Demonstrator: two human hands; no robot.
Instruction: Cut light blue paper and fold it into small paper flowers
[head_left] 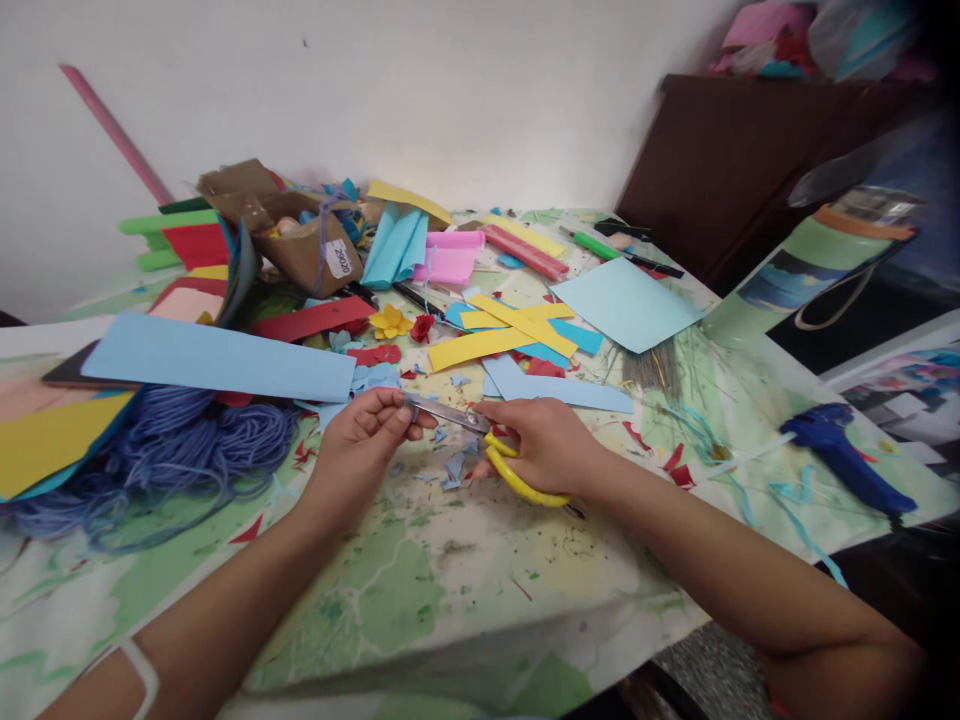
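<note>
Green map-printed worktop (pixel 420 590): littered with coloured paper and offcuts, both forearms reaching over it.
Blue yarn heap (pixel 172 450): piled at the left, just beside the left hand.
Light-blue paper strip (pixel 217 355): lying flat behind the yarn.
Blue glue gun (pixel 844 455): on its side near the right edge, well apart from the hands.
Right hand (pixel 544 445): clenched around the yellow-handled scissors (pixel 517 475), blades pointing left.
Left hand (pixel 360 440): curled, fingers (pixel 390 405) at the blade tips; whether they pinch paper, I cannot tell.
Paper flowers (pixel 390 322): yellow and red, beyond the hands.
Blue paper scraps (pixel 454 470): tiny, scattered beneath the scissors.
</note>
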